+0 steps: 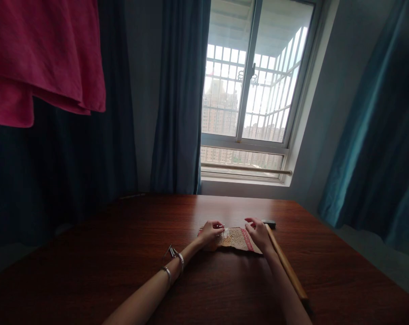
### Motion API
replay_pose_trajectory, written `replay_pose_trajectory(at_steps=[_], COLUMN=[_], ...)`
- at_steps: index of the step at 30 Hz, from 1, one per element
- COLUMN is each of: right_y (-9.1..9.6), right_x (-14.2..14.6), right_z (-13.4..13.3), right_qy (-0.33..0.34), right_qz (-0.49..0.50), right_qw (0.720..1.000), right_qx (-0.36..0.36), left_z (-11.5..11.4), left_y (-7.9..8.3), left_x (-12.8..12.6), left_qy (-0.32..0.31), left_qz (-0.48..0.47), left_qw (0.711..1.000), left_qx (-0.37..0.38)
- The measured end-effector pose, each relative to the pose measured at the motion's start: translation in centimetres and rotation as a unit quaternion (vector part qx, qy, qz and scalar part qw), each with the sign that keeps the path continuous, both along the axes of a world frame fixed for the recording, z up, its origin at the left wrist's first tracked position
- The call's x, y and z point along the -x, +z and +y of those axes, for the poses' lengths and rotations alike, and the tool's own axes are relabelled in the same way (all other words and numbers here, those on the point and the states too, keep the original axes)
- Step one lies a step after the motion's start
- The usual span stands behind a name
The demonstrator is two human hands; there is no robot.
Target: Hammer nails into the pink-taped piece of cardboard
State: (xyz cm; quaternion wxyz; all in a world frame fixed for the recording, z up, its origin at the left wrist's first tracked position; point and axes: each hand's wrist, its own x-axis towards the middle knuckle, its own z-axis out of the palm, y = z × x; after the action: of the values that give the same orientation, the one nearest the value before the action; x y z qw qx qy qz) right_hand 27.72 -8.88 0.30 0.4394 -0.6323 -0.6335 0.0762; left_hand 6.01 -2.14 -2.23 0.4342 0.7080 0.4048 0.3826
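A patterned, dotted flat piece (236,238) with a ragged front edge and a red band lies on the table; its material is unclear. My left hand (211,231) rests at its left end, with thumb and fingers pinched around something small that I cannot make out. Above the right end is my right hand (257,232), its fingers loosely bent and apart, with nothing visible in them. Beside my right forearm lies a hammer (287,266) with a long wooden handle and a dark head at the far end. Several thin metal pieces (171,251) lie near my left wrist.
The brown wooden table (123,253) reaches to the wall below a barred window (245,90). Dark blue curtains (177,99) hang at the left and right. A pink cloth (45,58) hangs at the upper left.
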Motion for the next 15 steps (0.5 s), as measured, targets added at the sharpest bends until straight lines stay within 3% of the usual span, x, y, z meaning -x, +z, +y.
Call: replay_pose_trajectory(at_steps=[3, 6, 10, 15], right_y=[0.4, 0.1, -0.2, -0.4], right_x=[-3.4, -5.8, -7.3, -7.0], right_z=[-1.6, -3.4, -6.1, -8.8], right_qy=[-0.127, -0.224, -0.24, -0.202], right_qz=[-0.092, -0.134, -0.128, -0.115], right_qw=[0.985, 0.943, 0.898, 0.892], right_qx=[0.07, 0.209, 0.346, 0.388], left_z=[0.1, 0.3, 0.5, 0.7], left_y=[-0.2, -0.6, -0.9, -1.1], left_x=[0.0, 0.0, 0.0, -0.1], left_qy=[-0.001, -0.004, -0.007, -0.005], left_qz=[-0.003, -0.014, -0.026, -0.025], left_qw=[1.0, 1.0, 1.0, 1.0], left_qx=[0.01, 0.01, 0.0, 0.002])
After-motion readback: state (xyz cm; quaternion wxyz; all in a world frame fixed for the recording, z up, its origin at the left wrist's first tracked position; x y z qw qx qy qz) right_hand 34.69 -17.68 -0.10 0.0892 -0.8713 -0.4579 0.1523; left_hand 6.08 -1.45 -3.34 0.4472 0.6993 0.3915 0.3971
